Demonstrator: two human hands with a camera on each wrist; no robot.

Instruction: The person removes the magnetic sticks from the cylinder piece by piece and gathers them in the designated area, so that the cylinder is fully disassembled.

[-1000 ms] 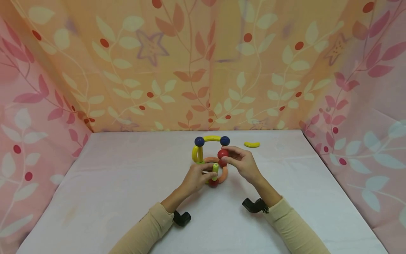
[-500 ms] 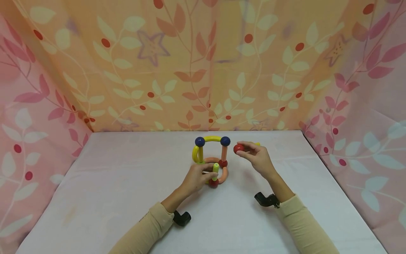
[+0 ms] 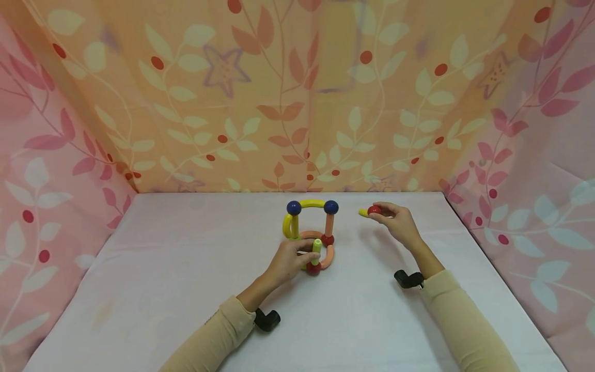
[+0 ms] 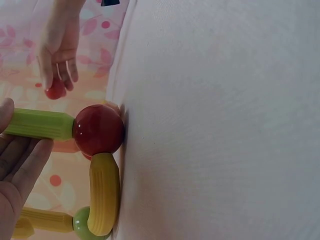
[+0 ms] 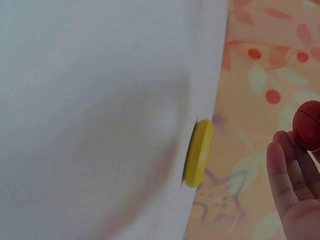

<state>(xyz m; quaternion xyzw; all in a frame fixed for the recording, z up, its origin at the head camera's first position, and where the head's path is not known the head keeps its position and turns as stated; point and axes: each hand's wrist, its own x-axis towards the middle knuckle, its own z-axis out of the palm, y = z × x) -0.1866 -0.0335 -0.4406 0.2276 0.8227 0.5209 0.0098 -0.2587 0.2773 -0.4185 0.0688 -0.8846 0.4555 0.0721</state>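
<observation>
My left hand (image 3: 289, 262) pinches an upright light-green rod (image 4: 42, 124), whose lower end meets a dark red ball (image 4: 98, 130) on the table. That ball belongs to a frame of balls and rods: two blue balls (image 3: 331, 207) on top joined by a yellow curved rod (image 3: 311, 203), orange rods (image 3: 329, 225) on the right side, a green ball (image 4: 85, 223) low at the left. Well to the right of it, my right hand (image 3: 398, 223) holds a red ball (image 3: 374, 210) between thumb and fingers, above the table. In the head view the ball partly covers a loose yellow curved rod (image 5: 199, 153).
A white cloth covers the table (image 3: 186, 258). Patterned curtains (image 3: 232, 103) rise along its back and both sides. Black camera mounts (image 3: 408, 279) stick out from both wrists.
My right hand has carried the red ball away from the frame's right-hand upright, to the right, toward the loose yellow rod. My left hand has stayed on the green rod.
</observation>
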